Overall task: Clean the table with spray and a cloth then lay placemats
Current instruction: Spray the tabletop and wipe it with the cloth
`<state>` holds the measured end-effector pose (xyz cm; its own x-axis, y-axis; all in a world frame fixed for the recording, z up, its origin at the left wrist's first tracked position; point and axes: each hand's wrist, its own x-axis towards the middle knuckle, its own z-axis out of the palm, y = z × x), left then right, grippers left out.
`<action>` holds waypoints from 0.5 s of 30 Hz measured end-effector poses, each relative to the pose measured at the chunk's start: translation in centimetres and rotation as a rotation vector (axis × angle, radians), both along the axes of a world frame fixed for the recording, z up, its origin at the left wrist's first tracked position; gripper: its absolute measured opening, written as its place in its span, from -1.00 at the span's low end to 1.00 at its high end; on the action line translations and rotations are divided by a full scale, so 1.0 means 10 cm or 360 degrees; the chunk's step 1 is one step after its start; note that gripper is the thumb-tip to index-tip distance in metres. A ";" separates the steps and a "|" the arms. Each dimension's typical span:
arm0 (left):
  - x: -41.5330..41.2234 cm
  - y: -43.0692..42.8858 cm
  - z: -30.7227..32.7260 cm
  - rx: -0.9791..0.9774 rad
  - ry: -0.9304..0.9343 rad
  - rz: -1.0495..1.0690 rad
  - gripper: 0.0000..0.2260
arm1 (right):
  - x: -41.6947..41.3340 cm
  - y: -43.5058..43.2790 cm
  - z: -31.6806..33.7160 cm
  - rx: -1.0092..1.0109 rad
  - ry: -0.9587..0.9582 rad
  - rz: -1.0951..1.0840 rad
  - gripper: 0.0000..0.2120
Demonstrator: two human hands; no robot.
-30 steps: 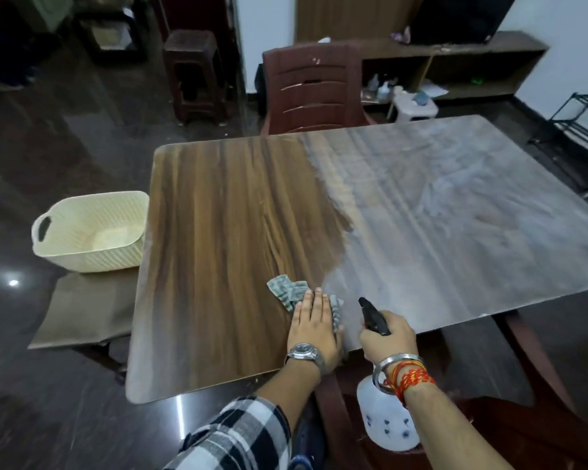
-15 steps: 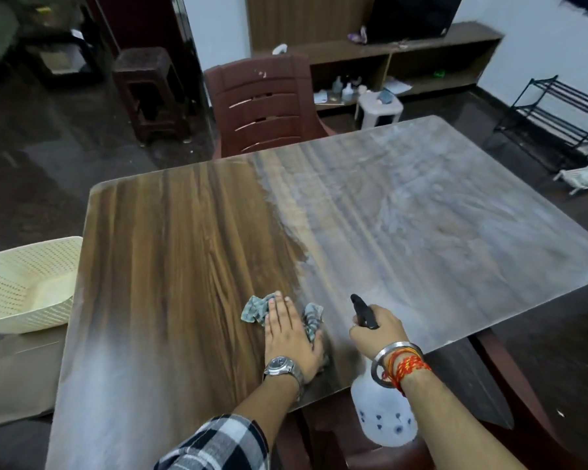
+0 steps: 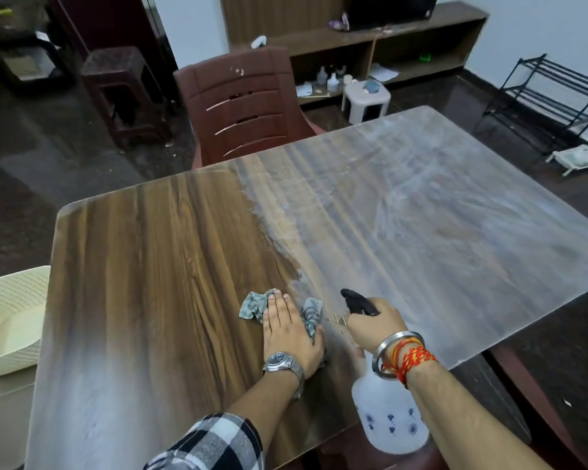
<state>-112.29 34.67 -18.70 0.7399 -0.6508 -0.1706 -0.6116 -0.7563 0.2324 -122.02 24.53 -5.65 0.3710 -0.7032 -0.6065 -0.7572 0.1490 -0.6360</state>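
Note:
My left hand [image 3: 287,330] lies flat, fingers straight, pressing a grey-green cloth [image 3: 253,304] onto the wooden table [image 3: 143,273] near its front edge. My right hand [image 3: 375,325] grips the black trigger head of a white spray bottle [image 3: 392,418] with blue flower prints, held just right of the cloth, nozzle pointing left and away. Small droplets sit on the table between the two hands. The table's left half looks dark and wiped. Its right half is hazy and whitish.
A maroon plastic chair [image 3: 241,106] stands at the far side of the table. A cream perforated basket [image 3: 7,320] sits on a seat at the left. A white stool [image 3: 365,96], a low shelf unit and a black wire rack [image 3: 550,96] lie beyond.
The view has swung left to right across the table, so the basket slid toward the left edge. My left hand and cloth shifted slightly on the tabletop. Droplets have appeared beside the nozzle.

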 end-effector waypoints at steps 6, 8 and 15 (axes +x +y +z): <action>0.54 -0.44 0.02 -0.0011 -0.0035 -0.0101 -0.20 | 0.33 -0.27 0.05 -0.0089 0.0092 0.0057 -0.89; 0.83 -0.61 0.03 -0.0009 -0.0042 -0.0130 -0.21 | 0.45 -0.37 0.06 -0.0081 0.0079 0.0114 -0.93; 2.01 -1.18 0.02 0.0008 -0.0060 -0.0065 -0.25 | 1.25 -0.68 -0.03 -0.0234 0.0021 0.0089 -0.96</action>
<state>-92.18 22.90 -18.49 0.7187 -0.6798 -0.1463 -0.6502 -0.7316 0.2050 -109.51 17.76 -5.92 0.4049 -0.7631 -0.5037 -0.7700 0.0125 -0.6379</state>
